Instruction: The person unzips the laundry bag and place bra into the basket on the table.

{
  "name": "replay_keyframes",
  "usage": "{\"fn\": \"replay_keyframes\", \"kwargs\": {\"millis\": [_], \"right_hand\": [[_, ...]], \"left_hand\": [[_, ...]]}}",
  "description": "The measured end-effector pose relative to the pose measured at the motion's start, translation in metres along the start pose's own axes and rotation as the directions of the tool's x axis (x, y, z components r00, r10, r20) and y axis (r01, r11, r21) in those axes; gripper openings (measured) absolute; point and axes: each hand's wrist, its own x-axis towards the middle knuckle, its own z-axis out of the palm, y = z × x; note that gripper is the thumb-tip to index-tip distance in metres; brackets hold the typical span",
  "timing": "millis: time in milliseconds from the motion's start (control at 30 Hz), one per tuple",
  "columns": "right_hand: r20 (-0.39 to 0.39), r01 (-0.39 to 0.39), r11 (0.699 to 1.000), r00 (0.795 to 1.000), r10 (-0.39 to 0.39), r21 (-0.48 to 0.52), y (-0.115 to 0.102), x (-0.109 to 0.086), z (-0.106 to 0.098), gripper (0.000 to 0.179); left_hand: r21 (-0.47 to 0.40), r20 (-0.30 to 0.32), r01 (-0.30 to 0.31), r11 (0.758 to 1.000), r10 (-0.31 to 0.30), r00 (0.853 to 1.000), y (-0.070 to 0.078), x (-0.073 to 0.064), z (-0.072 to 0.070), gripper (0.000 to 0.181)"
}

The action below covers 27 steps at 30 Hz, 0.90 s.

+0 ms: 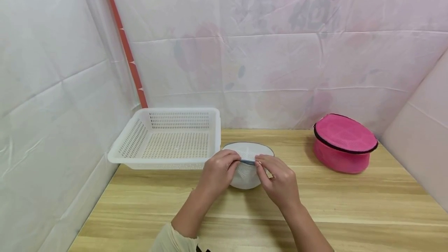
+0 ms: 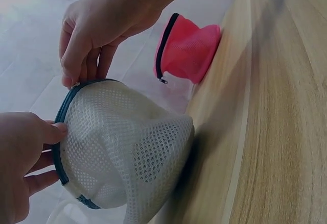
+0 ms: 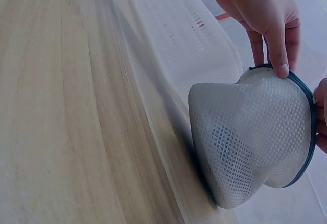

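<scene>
A white mesh laundry bag (image 1: pixel 245 180) stands on the wooden table between both hands, its round top (image 1: pixel 249 148) edged by a dark blue zipper (image 2: pixel 59 164). My left hand (image 1: pixel 216 172) pinches the zipper edge on the left, thumb against the mesh side. Close by on the right, my right hand (image 1: pixel 282 182) pinches the same edge between thumb and fingers. The mesh wall sags inward with a fold in the left wrist view. The fingers cover part of the zipper.
A white plastic basket (image 1: pixel 167 160) with slotted walls sits at the back left, close beside the bag. At the back right stands a pink mesh bag (image 1: pixel 341 158) with a black zipper. Pale sheeting (image 1: pixel 266 61) hangs behind the wooden table (image 1: pixel 350 205).
</scene>
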Motion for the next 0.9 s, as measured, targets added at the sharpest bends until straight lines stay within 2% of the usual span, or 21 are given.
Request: {"fn": "replay_keyframes", "kwargs": {"millis": [300, 600, 900], "right_hand": [[0.018, 0.033, 0.999, 0.999, -0.034, 0.016, -0.002, 0.000, 0.002, 0.032], [0.012, 0.030, 1.000, 0.999, -0.030, -0.004, -0.005, 0.000, 0.005, 0.032], [0.005, 0.048, 0.999, 0.999, -0.048, 0.001, -0.009, -0.002, 0.008, 0.031]], "left_hand": [[0.033, -0.007, -0.002, 0.999, 0.003, 1.000, -0.003, 0.000, 0.001, 0.012], [0.055, 0.009, -0.057, 0.997, 0.057, 0.998, 0.007, 0.000, 0.001, 0.009], [0.059, -0.016, -0.126, 0.990, 0.128, 0.992, 0.015, 0.000, 0.008, 0.008]]}}
